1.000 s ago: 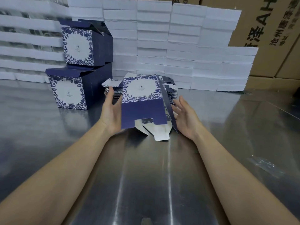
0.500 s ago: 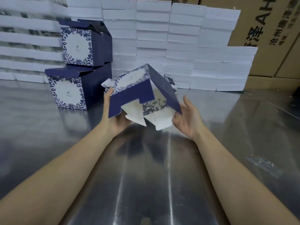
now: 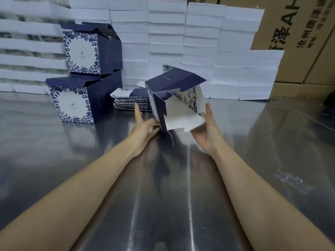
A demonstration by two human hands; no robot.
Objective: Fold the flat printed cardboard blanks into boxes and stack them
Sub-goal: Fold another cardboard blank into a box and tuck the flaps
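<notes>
Reaching over the steel table (image 3: 163, 205), left hand (image 3: 143, 127) pinches the lower edge of the half-opened navy floral cardboard box (image 3: 174, 80) at 12 o'clock. Right hand (image 3: 208, 132), palm up, thumb straight, cradles its white flaps. Behind: pile of flat printed blanks (image 3: 126, 101). 10 o'clock: two stacked finished boxes (image 3: 82, 53); white foam blocks (image 3: 166, 33) beyond.

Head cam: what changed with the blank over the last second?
The half-opened box was raised and tipped, white flaps now toward the camera. Left hand slid down to grip its lower corner; right hand moved under the flaps. Stacked boxes and flat-blank pile stayed put.
</notes>
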